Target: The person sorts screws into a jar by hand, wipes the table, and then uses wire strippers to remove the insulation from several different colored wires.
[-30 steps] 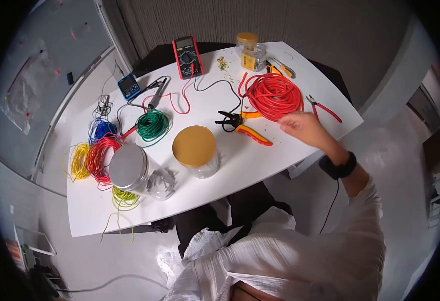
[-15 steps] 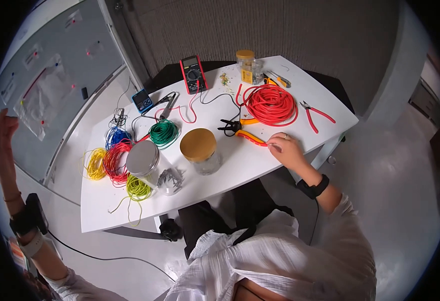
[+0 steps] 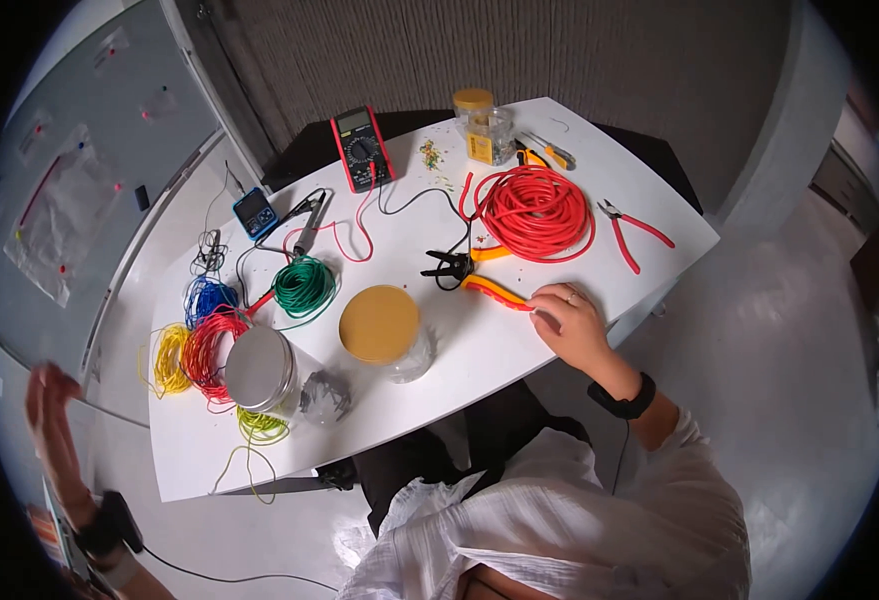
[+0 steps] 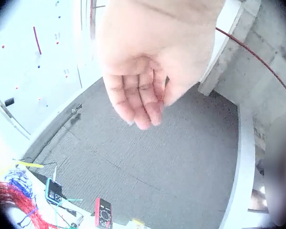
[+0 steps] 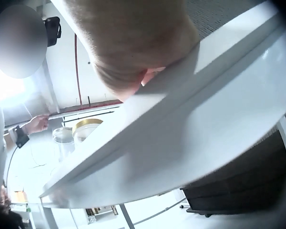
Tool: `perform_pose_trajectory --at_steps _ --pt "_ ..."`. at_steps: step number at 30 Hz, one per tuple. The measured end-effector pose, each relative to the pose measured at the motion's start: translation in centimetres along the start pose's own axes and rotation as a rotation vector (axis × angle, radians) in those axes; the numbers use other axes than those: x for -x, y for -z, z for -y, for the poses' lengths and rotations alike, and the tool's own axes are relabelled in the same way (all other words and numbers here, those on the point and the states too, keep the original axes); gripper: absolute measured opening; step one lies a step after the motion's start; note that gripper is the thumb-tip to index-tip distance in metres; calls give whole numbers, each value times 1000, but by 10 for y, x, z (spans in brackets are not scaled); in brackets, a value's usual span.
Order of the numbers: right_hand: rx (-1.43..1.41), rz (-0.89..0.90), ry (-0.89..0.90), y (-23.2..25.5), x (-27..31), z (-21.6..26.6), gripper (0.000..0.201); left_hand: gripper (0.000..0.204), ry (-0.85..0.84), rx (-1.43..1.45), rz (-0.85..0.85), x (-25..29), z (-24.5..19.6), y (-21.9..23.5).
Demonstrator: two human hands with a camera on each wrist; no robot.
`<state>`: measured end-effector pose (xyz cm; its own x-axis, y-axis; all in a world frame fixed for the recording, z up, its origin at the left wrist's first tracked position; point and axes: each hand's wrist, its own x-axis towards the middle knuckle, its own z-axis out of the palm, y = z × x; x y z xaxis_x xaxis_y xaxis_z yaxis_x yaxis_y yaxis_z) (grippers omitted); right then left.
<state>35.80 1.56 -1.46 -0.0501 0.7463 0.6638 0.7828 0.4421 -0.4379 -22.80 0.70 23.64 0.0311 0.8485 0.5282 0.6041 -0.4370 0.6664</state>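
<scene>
The red coil [image 3: 536, 212] lay beyond my right hand [image 3: 571, 325]; my left hand [image 3: 53, 425] was loose and empty. Against the right one lay the wire stripper [image 3: 473, 281], pinched or not I couldn't tell: likely stiff, light, best grasped round both handles [image 3: 501, 293].

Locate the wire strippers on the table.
In the head view, the wire strippers lie just right of centre, between the large gold-lidded jar and red cable coil, near the right hand.

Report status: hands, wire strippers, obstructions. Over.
Left hand raised, empty. Right hand at wire strippers, grip unclear. Strippers on table, jaws pointing left. Thick red cable coil close beside them, possible snag.
</scene>
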Motion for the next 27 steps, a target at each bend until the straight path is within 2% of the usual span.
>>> perform_pose_trajectory --at_steps 2,4,5,6,8,9,12,14,16,20,22,23,24,27 --pt "-42 7 -42 5 -5 0 16 20 -27 -223 -72 32 -12 -25" --pt "-98 -15 -47 17 -14 -5 15 10 -24 -571 8 62 -27 -38" --pt "-154 4 -146 23 -19 -7 16 7 -45 -601 -6 75 -35 -51" --pt "-156 13 -146 28 -26 -8 16 6 -65 -633 -22 88 -41 -61" --pt "-402 155 -475 35 -46 -12 20 8 -52 -546 59 110 -32 -73" --pt "-509 193 -490 35 -55 -17 23 8 -8 -515 90 119 -27 -82" --pt "-440 164 -534 27 -92 11 27 8 39 -519 151 138 -4 -106" --pt "-449 188 -510 6 -112 -1 31 7 112 -476 132 144 2 -117" --pt "-225 127 -326 -20 -129 -17 30 5 129 -426 109 150 13 -119" --pt "-162 165 -216 -47 -150 -25 27 4 170 -323 17 155 22 -125" --pt "-473 101 -345 -55 -152 -27 23 3 170 -304 37 160 29 -125" --pt "-688 128 -428 -62 -152 -41 19 3 169 -282 46 161 30 -125" --pt "-665 125 -486 -53 -153 -25 17 3 180 -290 39 165 30 -124" --pt "-697 98 -487 -43 -156 -17 15 7 237 -232 37 171 39 -128"
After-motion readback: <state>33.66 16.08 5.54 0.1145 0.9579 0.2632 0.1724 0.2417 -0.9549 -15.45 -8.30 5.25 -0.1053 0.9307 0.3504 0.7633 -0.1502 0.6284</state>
